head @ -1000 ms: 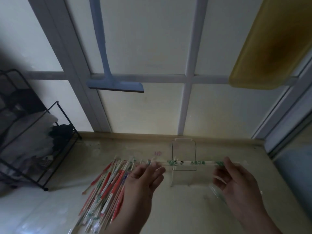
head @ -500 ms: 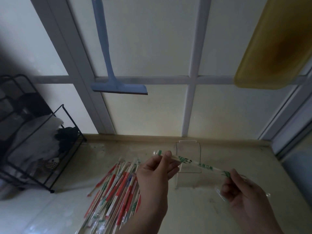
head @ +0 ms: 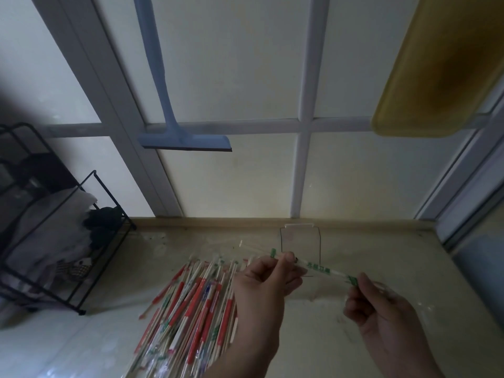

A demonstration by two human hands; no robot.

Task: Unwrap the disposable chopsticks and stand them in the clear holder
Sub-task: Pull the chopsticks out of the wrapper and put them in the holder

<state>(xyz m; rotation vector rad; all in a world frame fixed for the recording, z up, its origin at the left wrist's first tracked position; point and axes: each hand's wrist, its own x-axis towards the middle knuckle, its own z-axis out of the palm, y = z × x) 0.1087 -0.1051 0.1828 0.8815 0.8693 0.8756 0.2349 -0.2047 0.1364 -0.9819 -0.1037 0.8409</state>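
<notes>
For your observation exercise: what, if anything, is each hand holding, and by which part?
Both hold one wrapped chopstick pair: the left hand pinches it near its middle, the right hand pinches its green-printed near end.

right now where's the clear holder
In the head view the clear holder stands on the counter right of centre, against the back edge below the window frame, just behind the wrapped chopsticks held between the left hand and right hand.

— What does the person wear on the arms?

— Nothing that shows: the left hand [head: 266, 279] and the right hand [head: 381, 315] are bare, and both forearms are without sleeves (as far as the near edge).

— Any ring or watch?

— No marking can be seen.
</notes>
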